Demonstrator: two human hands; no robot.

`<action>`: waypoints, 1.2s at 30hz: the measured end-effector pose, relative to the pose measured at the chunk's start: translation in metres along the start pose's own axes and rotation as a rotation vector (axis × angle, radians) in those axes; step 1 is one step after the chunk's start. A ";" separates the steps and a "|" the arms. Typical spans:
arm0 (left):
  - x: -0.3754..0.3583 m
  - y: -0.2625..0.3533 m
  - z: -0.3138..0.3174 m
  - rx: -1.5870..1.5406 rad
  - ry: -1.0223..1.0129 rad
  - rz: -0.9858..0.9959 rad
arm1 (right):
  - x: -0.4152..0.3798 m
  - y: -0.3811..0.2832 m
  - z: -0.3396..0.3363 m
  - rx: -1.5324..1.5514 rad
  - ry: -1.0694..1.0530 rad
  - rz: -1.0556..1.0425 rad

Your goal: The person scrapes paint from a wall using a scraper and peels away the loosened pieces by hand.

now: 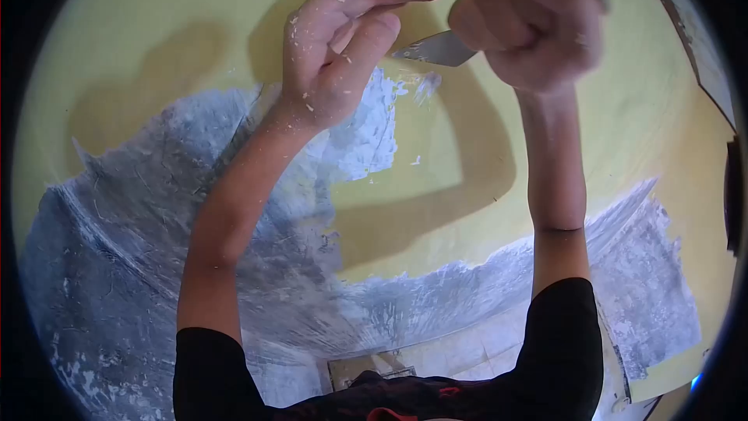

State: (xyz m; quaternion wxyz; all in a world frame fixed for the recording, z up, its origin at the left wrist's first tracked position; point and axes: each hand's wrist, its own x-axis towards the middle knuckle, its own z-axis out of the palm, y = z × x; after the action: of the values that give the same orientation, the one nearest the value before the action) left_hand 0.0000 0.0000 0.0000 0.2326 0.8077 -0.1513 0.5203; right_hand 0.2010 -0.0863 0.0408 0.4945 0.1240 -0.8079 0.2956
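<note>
My right hand (538,23) is closed in a fist around a putty knife, somewhat blurred. The knife's metal blade (440,50) sticks out to the left, its tip close over the yellow wall paint (421,125); the fist hides the handle. To the left, my left hand (331,51) is held up with its fingers apart and loosely curved, nothing in them. Pale paint flakes cling to its skin and wrist. Below the blade tip, a whitish scraped patch (378,136) borders the yellow paint.
Bare grey plaster (179,179) spreads over the wall's lower left, with ragged paint edges. Another grey patch (647,288) shows at lower right. A dark-edged frame (693,39) runs down the right side. Light floor tiles (460,351) appear at the bottom.
</note>
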 end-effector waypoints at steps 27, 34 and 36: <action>0.011 0.027 0.018 0.030 0.217 -0.038 | -0.006 0.033 0.002 -0.245 0.291 0.100; 0.009 0.025 0.015 0.011 0.173 0.006 | -0.005 0.058 -0.018 -0.115 0.099 0.021; 0.009 0.031 0.013 0.070 0.135 -0.050 | -0.010 0.072 -0.004 -0.489 0.207 -0.105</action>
State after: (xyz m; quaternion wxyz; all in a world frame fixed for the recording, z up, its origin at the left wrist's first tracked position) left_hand -0.0012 -0.0336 0.0108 0.2270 0.7820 -0.0967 0.5724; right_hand 0.1733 -0.0275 0.0074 0.6046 0.0119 -0.7927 0.0768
